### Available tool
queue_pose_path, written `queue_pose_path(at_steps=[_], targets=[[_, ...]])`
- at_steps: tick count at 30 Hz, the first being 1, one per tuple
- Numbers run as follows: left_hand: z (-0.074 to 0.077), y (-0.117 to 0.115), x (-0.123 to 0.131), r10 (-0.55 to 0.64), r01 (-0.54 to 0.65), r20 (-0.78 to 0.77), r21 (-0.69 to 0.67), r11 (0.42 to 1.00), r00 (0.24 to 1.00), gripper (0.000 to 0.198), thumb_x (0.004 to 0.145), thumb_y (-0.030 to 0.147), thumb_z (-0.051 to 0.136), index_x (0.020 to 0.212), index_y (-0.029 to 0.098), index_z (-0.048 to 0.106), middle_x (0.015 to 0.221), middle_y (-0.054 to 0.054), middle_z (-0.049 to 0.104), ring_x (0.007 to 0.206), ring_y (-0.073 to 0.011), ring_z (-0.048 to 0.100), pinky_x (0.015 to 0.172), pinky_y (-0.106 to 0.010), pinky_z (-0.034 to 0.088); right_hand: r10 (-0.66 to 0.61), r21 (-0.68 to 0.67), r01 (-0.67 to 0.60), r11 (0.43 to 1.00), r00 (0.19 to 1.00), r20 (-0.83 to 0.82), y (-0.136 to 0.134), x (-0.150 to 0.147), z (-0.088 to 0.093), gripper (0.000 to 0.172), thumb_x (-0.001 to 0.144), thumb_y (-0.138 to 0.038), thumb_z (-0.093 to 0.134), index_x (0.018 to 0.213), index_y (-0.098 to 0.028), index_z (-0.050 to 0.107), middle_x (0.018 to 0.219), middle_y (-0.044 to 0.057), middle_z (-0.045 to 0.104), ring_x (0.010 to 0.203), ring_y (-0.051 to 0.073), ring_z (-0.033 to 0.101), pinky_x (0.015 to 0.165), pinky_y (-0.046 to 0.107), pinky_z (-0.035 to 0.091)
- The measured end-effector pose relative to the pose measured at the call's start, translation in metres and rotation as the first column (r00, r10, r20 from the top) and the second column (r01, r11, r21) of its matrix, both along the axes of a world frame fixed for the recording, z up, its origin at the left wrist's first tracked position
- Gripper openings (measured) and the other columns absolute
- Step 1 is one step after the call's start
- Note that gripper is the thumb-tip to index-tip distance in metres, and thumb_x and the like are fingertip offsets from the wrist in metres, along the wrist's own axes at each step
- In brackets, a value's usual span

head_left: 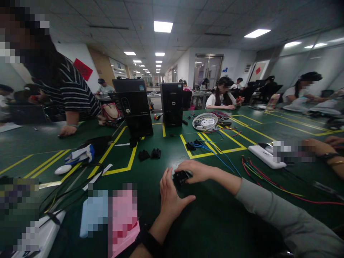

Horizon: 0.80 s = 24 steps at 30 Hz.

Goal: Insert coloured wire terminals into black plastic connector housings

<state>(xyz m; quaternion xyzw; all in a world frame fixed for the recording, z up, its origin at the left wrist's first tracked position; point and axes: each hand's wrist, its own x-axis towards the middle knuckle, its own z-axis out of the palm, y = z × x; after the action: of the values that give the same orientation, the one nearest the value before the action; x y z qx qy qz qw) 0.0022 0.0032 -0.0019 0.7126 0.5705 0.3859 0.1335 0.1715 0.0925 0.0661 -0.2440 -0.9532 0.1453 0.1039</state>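
Note:
A small black plastic block [180, 177] sits at the table's middle, partly covered by fingers. My right hand [197, 171] reaches in from the right and grips it, fingers curled over its top and side. My left hand [170, 197] is beside it with fingers stretched out and the thumb spread away; its fingertips are close against the block's left side, and whether they touch is hard to tell. Two similar black blocks, a left one [144, 154] and a right one [156, 153], lie farther off. Another black block [191, 146] has blue wires [223, 156] running from it.
Two black computer towers, one left [137, 111] and one right [172, 105], stand beyond. A white basket [205, 122], red and green wires [258, 173] and a white power strip [266, 156] lie rightward. Pink [123, 215] and blue pads [94, 213] are left. Co-workers sit or stand around.

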Motion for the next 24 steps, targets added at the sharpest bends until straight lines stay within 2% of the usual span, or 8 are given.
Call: queue_pose_path(at_steps=[3,5,8,12,16,18,21,24], targets=[[0.001,0.0,0.001,0.003,-0.004,-0.015,-0.042,0.999,1.0,0.101,0.059,0.051,0.071,0.138,0.016,0.019,0.143,-0.015,0.027,0.131,-0.0319,0.025,0.106,-0.046,0.026,-0.306,0.086,0.305,0.948,0.952,-0.002,0.046,-0.01,0.004,0.061,0.071,-0.026,0.067,0.129,-0.016,0.049,0.126,0.008,0.055,0.115,0.02,0.049,0.098,0.03,0.036],[0.002,0.0,0.002,-0.002,-0.001,-0.041,-0.078,0.997,0.999,0.094,0.062,0.051,0.068,0.138,0.019,0.022,0.143,-0.013,0.028,0.131,-0.0315,0.026,0.105,-0.045,0.026,-0.407,0.111,0.404,0.908,0.913,0.001,0.076,-0.02,0.005,0.057,0.075,-0.021,0.061,0.13,-0.015,0.048,0.13,0.011,0.052,0.116,0.023,0.049,0.098,0.035,0.036],[0.002,0.0,0.002,0.002,-0.01,-0.072,-0.115,0.993,0.997,0.087,0.066,0.05,0.065,0.137,0.021,0.025,0.143,-0.012,0.029,0.131,-0.0305,0.027,0.105,-0.045,0.025,-0.501,0.129,0.493,0.861,0.865,0.04,0.109,-0.032,-0.001,0.056,0.07,-0.017,0.063,0.125,-0.017,0.054,0.123,0.011,0.058,0.11,0.027,0.054,0.093,0.037,0.04],[0.002,0.0,0.002,-0.007,-0.005,-0.094,-0.127,0.992,0.996,0.081,0.068,0.048,0.063,0.136,0.021,0.028,0.142,-0.012,0.031,0.131,-0.0299,0.027,0.104,-0.044,0.025,-0.537,0.142,0.522,0.841,0.838,0.097,0.118,-0.04,-0.012,0.058,0.066,-0.021,0.068,0.123,-0.021,0.056,0.117,0.008,0.062,0.106,0.026,0.056,0.09,0.035,0.042],[0.0,0.0,0.001,-0.033,0.021,-0.102,-0.116,0.993,0.994,0.075,0.068,0.047,0.064,0.133,0.023,0.035,0.139,-0.011,0.034,0.128,-0.03,0.031,0.103,-0.045,0.025,-0.594,0.197,0.575,0.794,0.803,0.05,0.104,-0.031,-0.002,0.071,0.074,-0.036,0.065,0.138,-0.021,0.037,0.138,0.01,0.044,0.123,0.024,0.041,0.099,0.034,0.033],[-0.002,0.001,0.0,-0.054,0.044,-0.093,-0.105,0.993,0.994,0.07,0.069,0.047,0.064,0.13,0.024,0.04,0.137,-0.011,0.037,0.127,-0.0305,0.033,0.102,-0.047,0.026,-0.674,0.226,0.657,0.719,0.739,-0.005,0.099,-0.016,0.012,0.065,0.085,-0.039,0.053,0.142,-0.021,0.027,0.143,0.011,0.035,0.13,0.023,0.031,0.103,0.036,0.027],[-0.002,0.003,-0.001,-0.064,0.057,-0.065,-0.101,0.993,0.996,0.051,0.077,0.046,0.057,0.123,0.025,0.049,0.132,-0.01,0.043,0.123,-0.0295,0.037,0.101,-0.049,0.028,-0.845,0.209,0.832,0.514,0.533,-0.044,0.098,0.019,0.037,0.055,0.093,-0.034,0.038,0.141,-0.012,0.026,0.141,0.02,0.035,0.132,0.03,0.026,0.104,0.047,0.022],[-0.001,0.004,-0.001,-0.065,0.06,-0.043,-0.106,0.993,0.997,0.031,0.089,0.039,0.04,0.111,0.027,0.059,0.123,-0.007,0.051,0.118,-0.0259,0.042,0.1,-0.049,0.029,-0.95,0.116,0.944,0.31,0.305,0.06,0.101,0.057,0.052,0.047,0.092,-0.035,0.044,0.129,-0.007,0.043,0.129,0.025,0.045,0.122,0.035,0.038,0.096,0.055,0.029]])
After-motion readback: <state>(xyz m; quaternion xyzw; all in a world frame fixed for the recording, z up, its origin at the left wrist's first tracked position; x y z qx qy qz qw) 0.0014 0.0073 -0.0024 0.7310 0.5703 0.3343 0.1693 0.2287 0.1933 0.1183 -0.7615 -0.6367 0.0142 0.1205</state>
